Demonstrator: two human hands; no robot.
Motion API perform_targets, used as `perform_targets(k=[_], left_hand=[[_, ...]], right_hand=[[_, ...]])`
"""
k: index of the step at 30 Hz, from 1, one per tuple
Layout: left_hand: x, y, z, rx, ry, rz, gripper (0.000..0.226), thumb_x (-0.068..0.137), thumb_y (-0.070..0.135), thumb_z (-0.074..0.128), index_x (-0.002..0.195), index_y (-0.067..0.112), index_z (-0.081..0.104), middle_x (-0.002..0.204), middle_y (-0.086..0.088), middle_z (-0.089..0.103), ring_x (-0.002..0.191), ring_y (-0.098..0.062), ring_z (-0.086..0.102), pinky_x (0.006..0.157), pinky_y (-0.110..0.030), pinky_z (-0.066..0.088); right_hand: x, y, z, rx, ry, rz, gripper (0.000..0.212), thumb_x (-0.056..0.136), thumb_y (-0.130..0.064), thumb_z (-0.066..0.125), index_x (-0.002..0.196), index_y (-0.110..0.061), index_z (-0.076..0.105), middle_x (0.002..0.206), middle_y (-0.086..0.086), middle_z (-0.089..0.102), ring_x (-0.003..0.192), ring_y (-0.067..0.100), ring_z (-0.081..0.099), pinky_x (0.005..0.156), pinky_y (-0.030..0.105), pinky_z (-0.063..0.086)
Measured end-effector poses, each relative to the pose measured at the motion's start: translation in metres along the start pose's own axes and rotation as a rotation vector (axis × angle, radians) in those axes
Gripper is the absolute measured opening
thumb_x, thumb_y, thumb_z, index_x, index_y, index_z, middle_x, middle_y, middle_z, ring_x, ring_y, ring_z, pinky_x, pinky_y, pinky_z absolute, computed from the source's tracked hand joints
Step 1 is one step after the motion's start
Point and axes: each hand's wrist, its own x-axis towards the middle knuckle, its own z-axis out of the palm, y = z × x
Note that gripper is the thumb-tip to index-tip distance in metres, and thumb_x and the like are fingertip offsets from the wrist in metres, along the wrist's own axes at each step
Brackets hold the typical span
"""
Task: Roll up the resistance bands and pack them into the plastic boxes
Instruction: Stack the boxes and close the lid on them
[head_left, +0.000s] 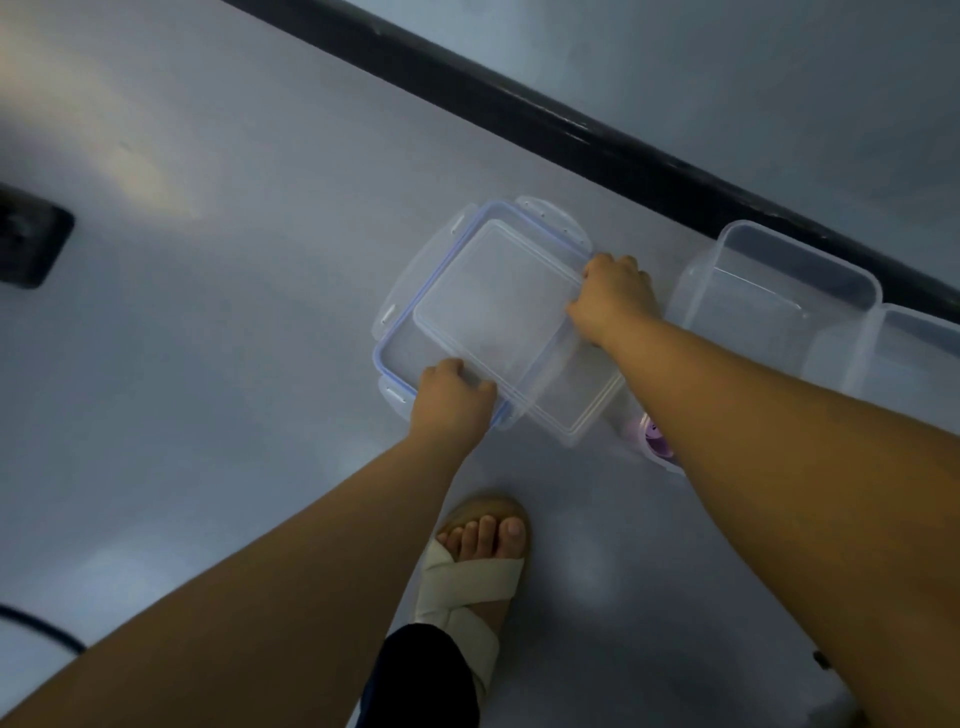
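Observation:
A clear plastic box sits on top of a clear lid with a blue seal on the grey floor. My left hand grips the box's near left edge. My right hand grips its right edge. Beside my right forearm a purple rolled band shows through clear plastic, mostly hidden by the arm. An open clear box stands to the right, with another clear box next to it.
A black skirting strip runs diagonally along the wall behind the boxes. My sandalled foot stands on the floor below the box. A dark object lies at the left edge.

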Motion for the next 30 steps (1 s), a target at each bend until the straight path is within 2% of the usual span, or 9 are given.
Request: perform_targets(k=[2,5,11,14,16,18,21,26,30], left_hand=[[-0.001,0.001,-0.002,-0.038,-0.009,-0.033,0.033,0.09,0.019,0.054,0.118,0.001,0.053,0.122,-0.017,0.052,0.111,-0.035,0.052,0.095,-0.038,0.042],[-0.001,0.002,-0.004,-0.101,-0.013,-0.082,0.008,0.09,0.019,0.054,0.09,0.011,0.052,0.1,-0.013,0.053,0.099,-0.032,0.056,0.089,-0.037,0.045],[-0.003,0.012,-0.011,-0.32,-0.047,-0.179,0.044,0.089,0.013,0.056,0.129,0.002,0.043,0.104,-0.016,0.056,0.108,-0.035,0.057,0.095,-0.041,0.046],[-0.007,0.018,-0.017,-0.419,-0.066,-0.205,0.05,0.091,0.01,0.052,0.138,0.007,0.035,0.109,-0.018,0.056,0.094,-0.034,0.06,0.086,-0.042,0.051],[-0.014,0.025,-0.024,-0.461,-0.063,-0.181,0.035,0.092,0.005,0.048,0.127,0.003,0.045,0.094,-0.016,0.056,0.077,-0.031,0.059,0.067,-0.039,0.054],[-0.026,0.037,-0.03,-0.451,-0.087,-0.136,0.011,0.094,0.002,0.045,0.097,0.002,0.056,0.076,-0.011,0.054,0.061,-0.024,0.055,0.056,-0.032,0.051],[-0.043,0.059,-0.034,-0.379,-0.131,-0.072,0.022,0.095,0.003,0.045,0.076,0.009,0.055,0.073,-0.011,0.053,0.057,-0.022,0.051,0.058,-0.031,0.047],[-0.089,0.117,-0.018,-0.214,-0.231,0.069,0.019,0.094,0.002,0.045,0.104,0.015,0.055,0.075,-0.009,0.055,0.048,-0.018,0.054,0.039,-0.019,0.048],[-0.125,0.161,0.027,-0.138,-0.331,0.133,0.038,0.092,0.001,0.052,0.13,0.003,0.049,0.097,-0.017,0.058,0.059,-0.02,0.054,0.05,-0.025,0.053]], right_hand=[[-0.002,0.001,-0.003,0.0,0.022,-0.012,0.048,0.093,-0.025,0.054,0.135,-0.007,0.039,0.137,0.016,0.038,0.123,0.033,0.038,0.098,0.038,0.037],[-0.008,0.004,-0.01,-0.029,0.049,-0.081,0.044,0.095,-0.037,0.049,0.13,-0.01,0.047,0.133,0.014,0.043,0.121,0.032,0.04,0.095,0.038,0.038],[-0.027,0.01,-0.021,0.439,-0.041,-0.142,0.015,0.092,-0.028,0.055,0.092,-0.012,0.056,0.1,0.008,0.064,0.087,0.024,0.058,0.083,0.034,0.047],[-0.044,0.013,-0.031,0.692,-0.097,-0.082,0.009,0.091,-0.022,0.057,0.086,-0.015,0.055,0.089,0.007,0.067,0.072,0.021,0.06,0.071,0.033,0.05],[-0.061,0.018,-0.042,0.824,-0.113,-0.043,0.009,0.093,-0.021,0.055,0.097,-0.013,0.057,0.082,0.002,0.064,0.064,0.014,0.057,0.059,0.024,0.045],[-0.08,0.028,-0.053,0.916,-0.115,0.002,0.015,0.095,-0.02,0.051,0.105,-0.012,0.058,0.077,-0.003,0.061,0.062,0.009,0.054,0.055,0.019,0.043],[-0.108,0.054,-0.07,1.011,-0.111,0.082,0.02,0.098,-0.02,0.044,0.113,-0.012,0.056,0.08,-0.003,0.061,0.066,0.01,0.056,0.059,0.023,0.045],[-0.152,0.127,-0.105,1.099,-0.123,0.191,0.019,0.098,-0.014,0.044,0.112,-0.01,0.056,0.086,0.004,0.059,0.069,0.016,0.057,0.061,0.027,0.051],[-0.179,0.206,-0.129,1.096,-0.067,0.269,0.015,0.093,-0.009,0.053,0.107,-0.008,0.059,0.086,0.009,0.061,0.071,0.021,0.061,0.066,0.031,0.054]])
